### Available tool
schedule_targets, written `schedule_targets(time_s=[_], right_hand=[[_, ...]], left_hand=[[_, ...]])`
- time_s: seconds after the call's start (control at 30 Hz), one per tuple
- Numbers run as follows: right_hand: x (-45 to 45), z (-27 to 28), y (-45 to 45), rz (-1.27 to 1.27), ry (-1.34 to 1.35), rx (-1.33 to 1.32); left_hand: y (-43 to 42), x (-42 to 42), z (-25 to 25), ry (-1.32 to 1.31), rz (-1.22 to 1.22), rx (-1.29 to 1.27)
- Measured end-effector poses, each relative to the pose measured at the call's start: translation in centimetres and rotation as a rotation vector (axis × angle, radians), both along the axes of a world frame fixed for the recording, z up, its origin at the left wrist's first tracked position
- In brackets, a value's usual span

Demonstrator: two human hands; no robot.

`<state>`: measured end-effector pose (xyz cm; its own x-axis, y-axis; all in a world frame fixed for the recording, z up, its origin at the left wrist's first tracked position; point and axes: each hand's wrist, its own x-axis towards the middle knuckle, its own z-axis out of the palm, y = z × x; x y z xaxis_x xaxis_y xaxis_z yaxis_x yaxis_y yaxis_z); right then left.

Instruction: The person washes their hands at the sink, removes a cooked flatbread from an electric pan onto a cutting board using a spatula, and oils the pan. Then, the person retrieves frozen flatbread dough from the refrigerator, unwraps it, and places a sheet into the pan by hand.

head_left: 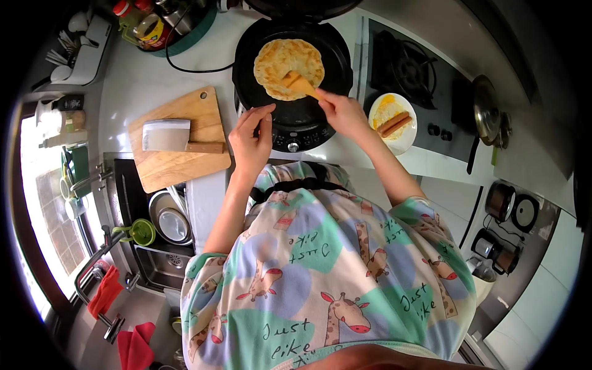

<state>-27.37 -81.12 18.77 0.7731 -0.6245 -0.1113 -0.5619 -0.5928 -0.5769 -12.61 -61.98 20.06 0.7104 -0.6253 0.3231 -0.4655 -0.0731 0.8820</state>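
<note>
A round, browned flatbread [287, 58] lies in the black electric griddle [336, 68]. My right hand [345, 114] is closed round the handle of a wooden spatula [300, 84], whose blade rests on the lower part of the flatbread. My left hand [253, 135] is at the griddle's lower left edge, fingers apart and bent, with nothing seen in it. Right of my right hand, a white plate [404, 143] holds egg and sausages [393, 124].
On the left, a cleaver [166, 135] lies on a wooden cutting board [179, 169]. Below it is a sink [161, 268] with bowls and a green cup [143, 232]. A gas stove [410, 68] is at the right, and bottles [148, 28] stand at the upper left.
</note>
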Motion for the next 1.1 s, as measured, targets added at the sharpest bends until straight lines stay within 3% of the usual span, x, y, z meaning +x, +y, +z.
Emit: schedule_targets(time_s=[0.13,0.27,0.37,0.5,0.63,0.7,0.77,0.97,1.1], right_hand=[[-0.5,-1.2,0.0,-0.01,0.065,0.02],[0.5,0.3,1.4,0.065,-0.11,0.027],[1.3,-0.4,2.6,0.081,0.035,0.064],[1.2,-2.2,2.1,0.075,-0.054,0.041],[1.4,0.1,2.1,0.048,-0.145,0.071],[0.9,-1.3,0.8,0.032,-0.046,0.058],[0.4,-3.4,0.3,0.034,-0.139,0.053],[-1.8,-2.8,0.4,-0.063,-0.238,-0.235],[-4.3,-5.3,-0.6,-0.074,-0.302,-0.376]], left_hand=[[0.2,-0.2,0.0,0.08,-0.008,0.042],[0.2,-0.5,0.8,0.071,-0.044,0.072],[0.2,-0.9,0.9,0.085,-0.048,0.061],[0.4,-1.2,1.2,0.108,-0.052,0.087],[1.3,-0.9,0.4,0.098,-0.028,0.105],[2.1,-0.6,-0.3,0.124,-0.003,0.152],[2.9,-0.4,-0.8,0.137,0.007,0.202],[3.4,-0.5,-1.0,0.104,0.009,0.217],[3.7,-1.0,-1.4,0.094,0.061,0.188]])
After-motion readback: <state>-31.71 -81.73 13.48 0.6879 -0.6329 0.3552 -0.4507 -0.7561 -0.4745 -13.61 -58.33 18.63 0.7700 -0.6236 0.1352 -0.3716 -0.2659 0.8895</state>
